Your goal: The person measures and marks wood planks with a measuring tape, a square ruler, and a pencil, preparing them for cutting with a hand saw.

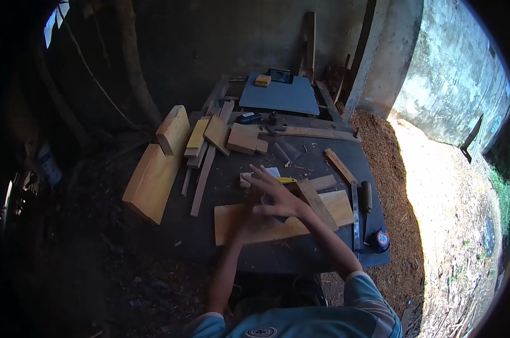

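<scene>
Pale wooden board flat on dark desk, below both hands. Right hand above it, fingers spread, near yellow tool. Left hand just beside right, blurred; can't tell if open or closed, or if the hands touch. Dark wood strip lies across board's right part; tape measure at desk's right edge.

Pale wooden board, matt; dark tabletop, matt, smooth.

Two hands, one tape measure
</scene>
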`<state>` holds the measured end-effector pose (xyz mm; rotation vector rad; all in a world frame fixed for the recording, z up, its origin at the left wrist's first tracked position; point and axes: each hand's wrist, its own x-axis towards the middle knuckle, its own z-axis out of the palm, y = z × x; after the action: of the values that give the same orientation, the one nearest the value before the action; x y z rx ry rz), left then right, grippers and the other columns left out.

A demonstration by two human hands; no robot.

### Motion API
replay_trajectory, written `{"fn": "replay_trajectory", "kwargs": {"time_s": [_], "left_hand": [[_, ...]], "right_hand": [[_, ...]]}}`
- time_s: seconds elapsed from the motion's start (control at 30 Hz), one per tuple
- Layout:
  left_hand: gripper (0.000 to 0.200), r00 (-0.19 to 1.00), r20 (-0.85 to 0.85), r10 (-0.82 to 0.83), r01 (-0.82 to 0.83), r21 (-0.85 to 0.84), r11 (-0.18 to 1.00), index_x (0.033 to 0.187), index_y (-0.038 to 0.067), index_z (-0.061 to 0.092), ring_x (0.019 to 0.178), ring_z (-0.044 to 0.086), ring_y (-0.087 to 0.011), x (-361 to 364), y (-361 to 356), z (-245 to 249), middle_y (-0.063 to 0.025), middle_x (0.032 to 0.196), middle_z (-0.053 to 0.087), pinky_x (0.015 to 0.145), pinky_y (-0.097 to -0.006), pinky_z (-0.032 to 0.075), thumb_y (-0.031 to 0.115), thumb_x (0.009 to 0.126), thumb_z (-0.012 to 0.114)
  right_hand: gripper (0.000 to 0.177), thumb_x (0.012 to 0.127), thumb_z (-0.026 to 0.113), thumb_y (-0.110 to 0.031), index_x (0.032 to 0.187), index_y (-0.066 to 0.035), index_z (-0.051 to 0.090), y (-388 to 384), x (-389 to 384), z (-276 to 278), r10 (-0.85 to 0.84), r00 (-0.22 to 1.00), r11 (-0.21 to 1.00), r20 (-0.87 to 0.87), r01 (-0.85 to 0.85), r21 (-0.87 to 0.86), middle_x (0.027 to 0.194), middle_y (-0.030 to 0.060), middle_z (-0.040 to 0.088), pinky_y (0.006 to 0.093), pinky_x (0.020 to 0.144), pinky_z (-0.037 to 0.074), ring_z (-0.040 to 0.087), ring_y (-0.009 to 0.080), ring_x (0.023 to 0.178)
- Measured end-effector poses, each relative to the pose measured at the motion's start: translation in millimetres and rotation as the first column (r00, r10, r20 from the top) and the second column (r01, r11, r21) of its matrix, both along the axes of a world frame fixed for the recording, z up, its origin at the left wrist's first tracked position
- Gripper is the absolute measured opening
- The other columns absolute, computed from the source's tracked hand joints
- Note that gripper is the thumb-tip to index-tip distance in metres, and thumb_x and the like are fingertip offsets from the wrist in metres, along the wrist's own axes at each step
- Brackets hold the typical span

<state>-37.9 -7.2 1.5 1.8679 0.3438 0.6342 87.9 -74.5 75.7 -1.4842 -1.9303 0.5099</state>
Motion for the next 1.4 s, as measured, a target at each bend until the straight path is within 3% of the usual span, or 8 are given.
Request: {"fn": "replay_trajectory", "kwargs": {"time_s": [0.13,0.3,0.4,0.67,0.87,1.07,1.27,1.4], "left_hand": [[0.110,0.984,-0.178,-0.024,0.052,0.155,0.987,0.138,0.006,-0.001,0.127,0.025,-0.0368,-17,-13,2,-0.0231,0.135,0.023,0.103,-0.0415,0.028,0.025,0.062,0.076],[0.096,0.925,-0.353,-0.137,0.220,0.208,0.953,0.133,0.005,0.014,0.124,0.030,-0.0336,-5,-6,15,-0.0210,0.132,0.026,0.101,-0.0407,0.028,0.026,0.062,0.074],[0.090,0.986,-0.133,-0.095,0.117,0.170,0.978,0.131,0.003,0.022,0.123,0.030,-0.0346,-6,-3,0,-0.0214,0.131,0.028,0.102,-0.0399,0.028,0.028,0.062,0.073],[0.098,0.943,-0.332,0.016,0.086,0.289,0.954,0.134,0.001,0.013,0.125,0.028,-0.0333,0,-5,9,-0.0208,0.130,0.027,0.102,-0.0390,0.028,0.029,0.062,0.072],[0.105,0.997,-0.029,-0.073,0.071,-0.070,0.995,0.141,0.011,-0.002,0.132,0.019,-0.0299,-8,-12,6,-0.0193,0.138,0.020,0.105,-0.0380,0.023,0.023,0.065,0.069],[0.087,0.960,0.231,-0.156,0.185,-0.111,0.977,0.140,0.010,0.019,0.132,0.021,-0.0258,-23,6,20,-0.0142,0.138,0.027,0.106,-0.0369,0.021,0.024,0.069,0.067],[0.062,0.987,-0.160,0.013,-0.014,-0.003,1.000,0.130,0.006,0.036,0.126,0.032,-0.0259,-1,-1,44,-0.0160,0.132,0.036,0.103,-0.0349,0.026,0.022,0.076,0.060],[0.061,0.964,-0.241,-0.114,0.083,-0.133,0.988,0.129,0.005,0.035,0.119,0.041,-0.0288,4,8,45,-0.0199,0.127,0.042,0.100,-0.0333,0.031,0.020,0.075,0.058]], "right_hand": [[0.086,0.069,0.058,-0.050,0.140,-0.015,0.026,12,8,-22,-0.015,0.980,0.998,-0.201,0.026,0.053,0.145,0.0157,0.018,0.0518,0.107,0.013,0.009,0.0355,0.135],[0.081,0.072,0.057,-0.046,0.140,-0.016,0.025,20,12,-5,-0.061,0.998,0.998,0.016,0.061,-0.026,0.145,0.0158,0.020,0.0483,0.107,0.016,0.010,0.0369,0.135],[0.079,0.072,0.057,-0.045,0.139,-0.016,0.027,35,10,-9,-0.135,0.991,0.987,0.003,0.135,-0.092,0.145,0.0169,0.019,0.0472,0.107,0.017,0.012,0.0370,0.134],[0.082,0.070,0.054,-0.043,0.141,-0.016,0.023,-41,-13,-17,-0.110,0.966,0.993,-0.236,0.115,0.010,0.147,0.0181,0.011,0.0447,0.107,0.017,0.011,0.0322,0.136],[0.080,0.066,0.047,-0.032,0.140,-0.013,0.024,-62,-16,-4,-0.331,0.822,0.942,-0.463,0.319,-0.107,0.146,0.0154,0.014,0.0435,0.105,0.022,0.025,0.0285,0.130],[0.054,0.080,0.043,-0.023,0.131,-0.005,0.035,-65,7,2,-0.119,0.240,0.887,-0.963,0.461,0.005,0.132,0.0147,0.031,0.0404,0.095,0.034,0.040,0.0258,0.115],[0.054,0.082,0.048,-0.030,0.128,-0.005,0.036,-67,7,-42,-0.275,0.540,0.907,-0.795,0.420,-0.028,0.127,0.0146,0.038,0.0398,0.094,0.035,0.042,0.0289,0.114],[0.060,0.078,0.055,-0.035,0.126,-0.004,0.037,-65,-6,-82,-0.346,0.899,0.886,-0.270,0.408,0.221,0.122,0.0167,0.042,0.0409,0.095,0.035,0.042,0.0329,0.114]]}}
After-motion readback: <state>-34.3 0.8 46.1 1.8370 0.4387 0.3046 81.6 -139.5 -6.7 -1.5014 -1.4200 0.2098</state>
